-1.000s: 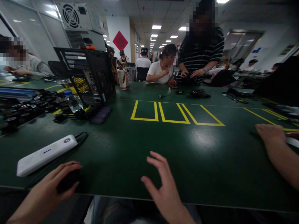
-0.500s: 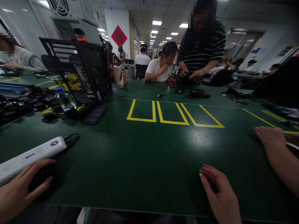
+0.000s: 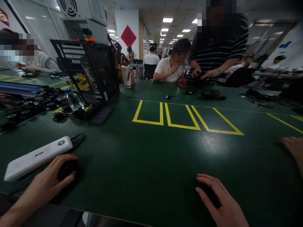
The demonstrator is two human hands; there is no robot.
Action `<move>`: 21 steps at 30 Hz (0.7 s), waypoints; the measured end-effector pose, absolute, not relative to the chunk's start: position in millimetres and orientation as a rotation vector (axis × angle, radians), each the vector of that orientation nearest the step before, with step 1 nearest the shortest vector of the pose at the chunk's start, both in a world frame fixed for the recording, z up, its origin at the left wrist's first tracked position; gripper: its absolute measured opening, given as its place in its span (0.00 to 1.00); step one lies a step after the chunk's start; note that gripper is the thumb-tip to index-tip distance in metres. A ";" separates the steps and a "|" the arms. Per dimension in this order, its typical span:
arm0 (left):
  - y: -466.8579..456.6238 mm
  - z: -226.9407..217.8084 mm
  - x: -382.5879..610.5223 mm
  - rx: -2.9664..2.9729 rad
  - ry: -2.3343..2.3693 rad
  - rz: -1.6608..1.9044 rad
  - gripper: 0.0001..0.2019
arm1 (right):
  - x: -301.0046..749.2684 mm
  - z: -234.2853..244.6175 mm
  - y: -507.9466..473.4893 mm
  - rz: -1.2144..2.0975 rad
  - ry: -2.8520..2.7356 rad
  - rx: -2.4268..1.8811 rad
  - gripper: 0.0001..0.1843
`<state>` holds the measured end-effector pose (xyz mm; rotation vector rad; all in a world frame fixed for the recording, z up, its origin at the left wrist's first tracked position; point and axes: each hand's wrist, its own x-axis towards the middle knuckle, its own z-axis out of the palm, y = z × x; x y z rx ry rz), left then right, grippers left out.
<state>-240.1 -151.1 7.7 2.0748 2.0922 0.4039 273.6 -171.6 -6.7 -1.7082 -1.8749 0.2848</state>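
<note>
My left hand [image 3: 44, 184] is curled over a small black object [image 3: 67, 168] on the green table [image 3: 151, 164], near its front edge. A white power bank [image 3: 38, 157] with a black cable lies just beyond that hand. My right hand [image 3: 221, 205] rests on the table at the lower right, fingers bent and slightly apart, with a dark shape under the fingers that I cannot make out.
Yellow tape rectangles [image 3: 184, 118] mark the table's middle. A black computer case [image 3: 92, 74] and several dark parts [image 3: 26, 105] stand at the left. Another person's hand [image 3: 294, 148] rests at the right edge. People sit and stand at the far side.
My right hand has moved from the middle to the lower right of the table. My left hand has stayed on the black object. The view has shifted a little.
</note>
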 end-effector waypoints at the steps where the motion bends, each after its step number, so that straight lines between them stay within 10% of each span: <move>1: -141.3 12.4 -220.0 2.063 2.050 0.411 0.18 | 267.0 2.2 -164.3 0.372 -1.955 -1.659 0.14; 8: -42.1 28.8 -76.6 2.226 1.679 0.489 0.18 | 206.5 38.7 -69.4 0.986 -2.084 -1.331 0.12; 21: 41.3 19.4 20.3 2.286 1.378 0.515 0.34 | 177.4 3.6 40.6 1.116 -1.555 -1.269 0.13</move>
